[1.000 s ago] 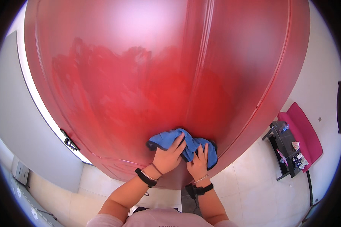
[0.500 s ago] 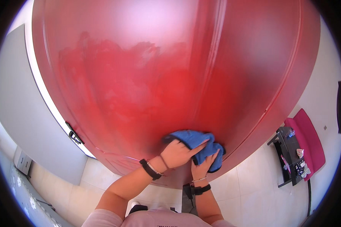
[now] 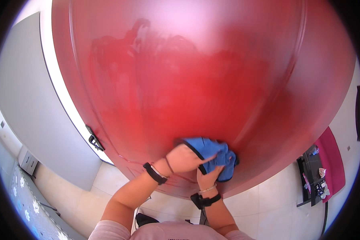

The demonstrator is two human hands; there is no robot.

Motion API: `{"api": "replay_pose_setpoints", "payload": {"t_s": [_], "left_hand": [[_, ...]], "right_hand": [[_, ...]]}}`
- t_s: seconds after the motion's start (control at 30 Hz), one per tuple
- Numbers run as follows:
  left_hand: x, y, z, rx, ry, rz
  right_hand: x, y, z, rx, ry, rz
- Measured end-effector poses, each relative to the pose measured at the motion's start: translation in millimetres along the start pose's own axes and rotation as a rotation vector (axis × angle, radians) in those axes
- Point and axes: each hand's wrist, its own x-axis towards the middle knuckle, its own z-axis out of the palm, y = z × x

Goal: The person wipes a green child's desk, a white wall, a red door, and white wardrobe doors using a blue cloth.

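Note:
A blue cloth (image 3: 206, 147) with dark edging lies bunched against a glossy red door (image 3: 188, 92). My left hand (image 3: 183, 159) grips the cloth from the left, its fingers reaching across the folds. Just below and to the right, my right hand (image 3: 209, 177) holds the cloth's lower part, with some fingers hidden by the fabric. Streaky, smeared marks show on the door's upper left. The door's black handle (image 3: 94, 138) sits at its left edge, apart from both hands.
To the left stands a grey panel (image 3: 40, 96), with a small drawer cabinet (image 3: 28, 162) and a flower-patterned cover (image 3: 30, 208) below it. On the right, a dark table (image 3: 310, 168) bearing small items stands before a magenta sofa (image 3: 334, 164). Pale tiles (image 3: 268, 208) cover the floor.
My view has turned left, so the door, handle and furniture appear farther right. Both hands are still on the cloth, which has shifted leftward across the door.

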Motion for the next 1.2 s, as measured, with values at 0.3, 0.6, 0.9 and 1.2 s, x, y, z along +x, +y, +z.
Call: {"api": "replay_pose_setpoints", "payload": {"t_s": [0.3,0.6,0.9,1.2], "left_hand": [[-74,-62,-88,0.100,0.025,0.012],[-129,-126,-196,0.353,-0.043,-0.041],[-238,-142,-149,0.350,0.076,-0.434],[-239,-147,-177,0.415,0.084,-0.627]], "right_hand": [[8,-96,77,-0.003,-0.065,-0.060],[24,-138,124,-0.249,0.048,-0.151],[-15,-153,171,-0.269,-0.032,-0.236],[20,-196,181,-0.188,-0.102,-0.280]]}}
